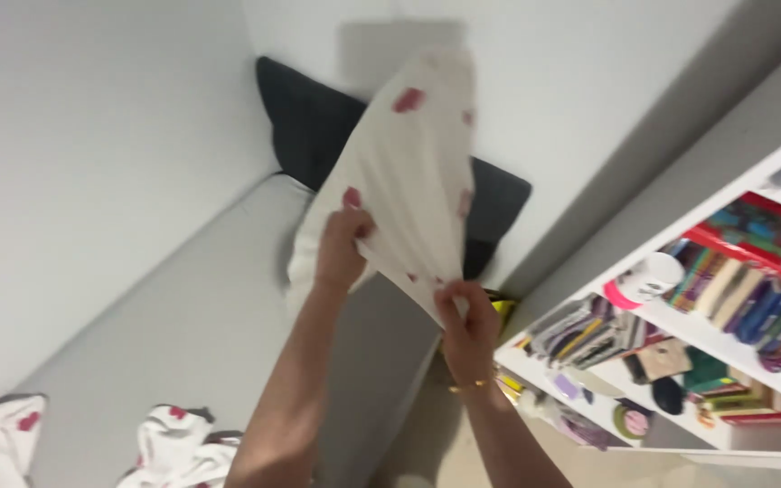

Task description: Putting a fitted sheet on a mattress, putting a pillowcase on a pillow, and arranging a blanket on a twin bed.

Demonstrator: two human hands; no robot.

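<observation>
The pillow, white with red spots, is held up in the air over the grey bed, in front of the dark cushion propped in the corner. Its long axis runs steeply up and away from the person, leaning a little to the right, so most of it stands above and beyond both hands. The left hand is closed on the lower left edge, fingers curled into the fabric. The right hand, gold bracelet at the wrist, pinches the bottom corner, lower down and nearer the person than the left. Both grip the near end; the far end hangs free, blurred. More spotted bedding lies bunched on the bed close by, and a bookshelf stands to the right.
</observation>
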